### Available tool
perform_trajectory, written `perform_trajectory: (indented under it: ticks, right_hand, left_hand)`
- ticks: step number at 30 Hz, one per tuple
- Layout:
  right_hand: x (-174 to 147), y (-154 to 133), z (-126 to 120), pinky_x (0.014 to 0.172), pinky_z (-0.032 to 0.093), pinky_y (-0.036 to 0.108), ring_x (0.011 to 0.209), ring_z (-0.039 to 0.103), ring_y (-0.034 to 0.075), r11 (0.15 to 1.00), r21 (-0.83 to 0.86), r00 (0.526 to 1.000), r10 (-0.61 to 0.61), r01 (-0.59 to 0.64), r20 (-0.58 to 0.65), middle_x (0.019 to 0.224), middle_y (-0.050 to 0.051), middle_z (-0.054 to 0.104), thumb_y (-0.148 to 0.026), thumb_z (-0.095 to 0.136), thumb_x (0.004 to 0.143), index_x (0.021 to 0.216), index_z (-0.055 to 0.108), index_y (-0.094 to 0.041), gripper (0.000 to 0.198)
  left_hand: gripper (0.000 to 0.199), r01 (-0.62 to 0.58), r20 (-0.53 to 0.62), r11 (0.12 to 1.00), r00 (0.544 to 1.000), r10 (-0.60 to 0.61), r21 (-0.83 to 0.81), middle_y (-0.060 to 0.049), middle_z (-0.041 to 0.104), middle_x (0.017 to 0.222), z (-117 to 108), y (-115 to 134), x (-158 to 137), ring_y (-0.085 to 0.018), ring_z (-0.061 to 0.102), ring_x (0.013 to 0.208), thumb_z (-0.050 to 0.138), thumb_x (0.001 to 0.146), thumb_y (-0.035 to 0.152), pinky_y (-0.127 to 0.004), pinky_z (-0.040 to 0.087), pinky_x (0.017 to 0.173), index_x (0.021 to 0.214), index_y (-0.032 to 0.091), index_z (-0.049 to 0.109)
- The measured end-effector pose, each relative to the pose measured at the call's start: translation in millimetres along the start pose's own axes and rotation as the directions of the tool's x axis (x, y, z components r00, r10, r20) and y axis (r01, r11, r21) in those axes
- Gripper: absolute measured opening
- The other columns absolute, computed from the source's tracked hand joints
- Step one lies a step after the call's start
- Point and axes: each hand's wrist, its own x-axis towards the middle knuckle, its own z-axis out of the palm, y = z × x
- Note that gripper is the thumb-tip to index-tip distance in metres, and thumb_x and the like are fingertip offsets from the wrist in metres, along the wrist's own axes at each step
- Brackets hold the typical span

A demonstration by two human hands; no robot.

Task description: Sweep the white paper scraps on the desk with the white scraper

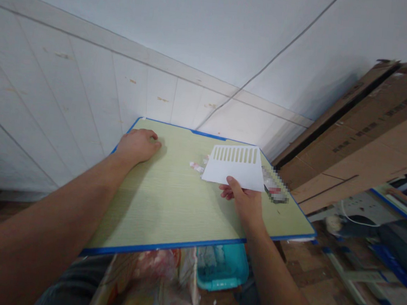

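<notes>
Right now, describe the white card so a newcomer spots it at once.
Find the blue-edged, pale green desktop. Over its right half, the person's right hand grips the white card by its near edge. A row of narrow slots near its far edge sets it apart from the small pale scraps to its left.

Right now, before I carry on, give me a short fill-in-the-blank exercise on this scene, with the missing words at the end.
1. Choosing left or right, the person's ____ hand holds the flat white card with a row of slots.
2. The rectangular pale-green tabletop has edging coloured ____.
3. The turquoise plastic container sits ____ than the tabletop, not higher.
4. The person's left hand is at the tabletop's ____ side, not its right.

Missing words: right; blue; lower; left.
</notes>
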Motion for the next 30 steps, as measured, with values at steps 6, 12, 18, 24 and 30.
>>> perform_trajectory:
  ticks: [6, 12, 18, 24, 30]
  right_hand:
    - [-5, -1, -3, 0.054, 0.064, 0.036, 0.052, 0.075, 0.025, 0.998, 0.060, 0.999, 0.034, -0.035, 0.011, 0.067, 0.011, 0.085, -0.055, 0.094, 0.080, 0.080, 0.081, -0.022, 0.036]
    - [-5, 1, -3, 0.054, 0.064, 0.035, 0.053, 0.076, 0.024, 0.998, 0.053, 0.999, 0.028, -0.027, -0.020, 0.069, 0.012, 0.086, -0.058, 0.095, 0.080, 0.080, 0.081, -0.022, 0.039]
    - [-11, -2, -4, 0.056, 0.066, 0.038, 0.052, 0.075, 0.026, 0.997, 0.043, 0.995, 0.058, -0.061, 0.085, 0.067, 0.011, 0.084, -0.058, 0.098, 0.080, 0.077, 0.080, -0.022, 0.040]
    - [-15, -3, -6, 0.057, 0.067, 0.037, 0.054, 0.076, 0.025, 0.997, 0.024, 0.988, 0.072, -0.076, 0.138, 0.069, 0.011, 0.086, -0.059, 0.099, 0.082, 0.076, 0.081, -0.023, 0.041]
    - [-30, 6, -4, 0.057, 0.065, 0.036, 0.053, 0.075, 0.024, 0.997, 0.032, 0.979, 0.062, -0.069, 0.193, 0.067, 0.011, 0.085, -0.060, 0.094, 0.091, 0.074, 0.082, -0.023, 0.042]
  left_hand:
    - [0.063, -0.004, -0.010, 1.000, 1.000, 0.004, 0.003, -0.015, 0.086, 0.161, 1, -1, 1, -0.043, 0.079, 0.149, 0.059, 0.103, 0.054, -0.052, 0.064, 0.125, 0.147, 0.024, 0.092]
    - [0.063, 0.000, 0.006, 1.000, 1.000, 0.000, 0.016, -0.015, 0.086, 0.161, 0, -1, 1, -0.043, 0.079, 0.148, 0.057, 0.105, 0.053, -0.051, 0.064, 0.125, 0.150, 0.023, 0.091]
    - [0.061, 0.005, 0.015, 1.000, 1.000, -0.006, 0.007, -0.018, 0.084, 0.164, -1, 1, -1, -0.045, 0.078, 0.152, 0.057, 0.107, 0.050, -0.054, 0.063, 0.127, 0.151, 0.022, 0.090]
    - [0.061, 0.018, 0.013, 1.000, 1.000, -0.018, -0.008, -0.016, 0.084, 0.166, -2, 2, -2, -0.044, 0.077, 0.153, 0.060, 0.106, 0.051, -0.052, 0.062, 0.129, 0.150, 0.023, 0.091]
    - [0.061, 0.008, 0.006, 1.000, 1.000, -0.008, -0.001, -0.015, 0.084, 0.164, 0, 0, 0, -0.042, 0.077, 0.151, 0.060, 0.105, 0.052, -0.050, 0.062, 0.126, 0.149, 0.024, 0.091]
